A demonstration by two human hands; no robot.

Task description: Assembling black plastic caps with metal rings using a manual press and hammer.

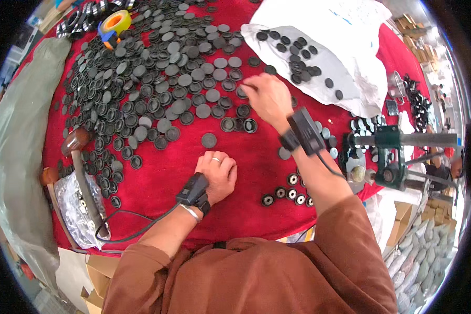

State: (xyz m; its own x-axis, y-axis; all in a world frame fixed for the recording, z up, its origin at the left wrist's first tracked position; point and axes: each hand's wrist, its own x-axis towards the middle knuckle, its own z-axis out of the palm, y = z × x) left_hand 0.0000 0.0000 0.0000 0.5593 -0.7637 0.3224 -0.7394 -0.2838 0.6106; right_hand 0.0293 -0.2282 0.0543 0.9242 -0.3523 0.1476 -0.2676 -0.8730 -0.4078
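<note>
My right hand (267, 97) pinched shut on small round dark-grey plastic cap (242, 92) at pile edge. Left hand (218, 175) loosely curled, empty, resting on red cloth (246, 209). I'd lift straight up, avoid scattering neighbouring caps (157, 83).

**Layout around the table cloth**

A cloth (256, 172) covers the table. A large spread of discs (157, 78) lies on its far left part. A tape roll (116, 22) sits at the far left edge of that spread. A plastic sheet (324, 57) lies on the far right part, with more discs on it. A press tool (392, 157) stands at the right edge. A bag of small parts (78, 206) lies at the near left edge. A short row of rings (288, 196) lies near the front, right of centre.
</note>
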